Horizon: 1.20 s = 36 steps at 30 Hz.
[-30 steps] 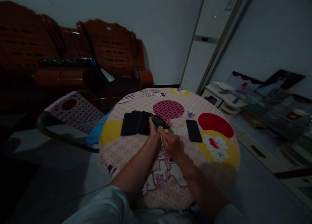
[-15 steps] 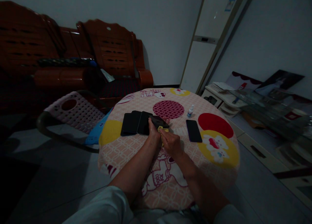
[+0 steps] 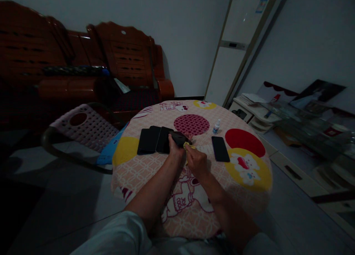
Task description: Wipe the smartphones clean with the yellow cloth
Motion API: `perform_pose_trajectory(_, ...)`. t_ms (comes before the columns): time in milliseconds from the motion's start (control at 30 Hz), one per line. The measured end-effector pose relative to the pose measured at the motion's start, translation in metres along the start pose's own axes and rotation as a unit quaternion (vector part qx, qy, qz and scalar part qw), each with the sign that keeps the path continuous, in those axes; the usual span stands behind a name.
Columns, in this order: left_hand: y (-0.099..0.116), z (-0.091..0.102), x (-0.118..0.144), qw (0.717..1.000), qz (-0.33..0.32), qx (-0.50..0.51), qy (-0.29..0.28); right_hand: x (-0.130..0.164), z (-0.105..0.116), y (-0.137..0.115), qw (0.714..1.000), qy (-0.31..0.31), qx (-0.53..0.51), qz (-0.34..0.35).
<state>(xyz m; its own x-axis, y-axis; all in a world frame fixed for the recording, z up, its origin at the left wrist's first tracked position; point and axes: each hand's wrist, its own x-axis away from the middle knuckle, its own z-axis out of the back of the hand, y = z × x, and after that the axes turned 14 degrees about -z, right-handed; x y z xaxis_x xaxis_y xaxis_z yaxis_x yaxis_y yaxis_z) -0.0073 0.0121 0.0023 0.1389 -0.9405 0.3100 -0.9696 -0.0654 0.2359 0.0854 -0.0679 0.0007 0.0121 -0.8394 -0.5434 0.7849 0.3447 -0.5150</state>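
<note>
Pinching cloth (image 3: 189, 146) at edge of device (image 3: 179, 138), right hand (image 3: 197, 162) has open tablecloth (image 3: 217, 172) rightward.

Left hand (image 3: 175, 148) gripping dark flat device (image 3: 179, 138), held tilted over cloth-covered table (image 3: 138, 177); right hand (image 3: 198, 162) pinching yellow cloth (image 3: 189, 146) at device's right edge. Left: overlapping black flat items (image 3: 148, 141). Right: dark phone (image 3: 220, 149), lying flat; small white bottle (image 3: 216, 126) upright just beyond. Background: woven chair (image 3: 93, 127), wooden seating (image 3: 124, 51), tall white unit (image 3: 226, 72).

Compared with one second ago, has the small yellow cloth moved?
Yes, slightly: the small yellow cloth, with the right hand, has shifted rightward, toward the black rectangular phone lying on the patterned pink tablecloth.
</note>
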Motion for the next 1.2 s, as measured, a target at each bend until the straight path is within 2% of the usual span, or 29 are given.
perform_pose_trajectory(100, -0.0009, 0.0008, 0.0016, 1.0, -0.003, -0.01, -0.019, 0.0003, -0.0007, -0.001, 1.0, -0.01, -0.004, 0.013)
perform_pose_trajectory(500, 0.0031, -0.0027, 0.0037, 1.0, 0.014, 0.007, 0.001, -0.0005, 0.0025, -0.0011, 1.0, -0.006, 0.02, 0.002)
perform_pose_trajectory(900, 0.0039, -0.0087, 0.0083, 1.0, -0.028, -0.006, -0.003, 0.0001, 0.0023, 0.0025, 0.999, 0.024, 0.007, -0.036)
perform_pose_trajectory(1200, 0.0021, -0.0057, 0.0069, 1.0, -0.019, -0.005, -0.001, 0.0005, -0.0015, -0.0007, 0.999, 0.021, -0.016, -0.032)
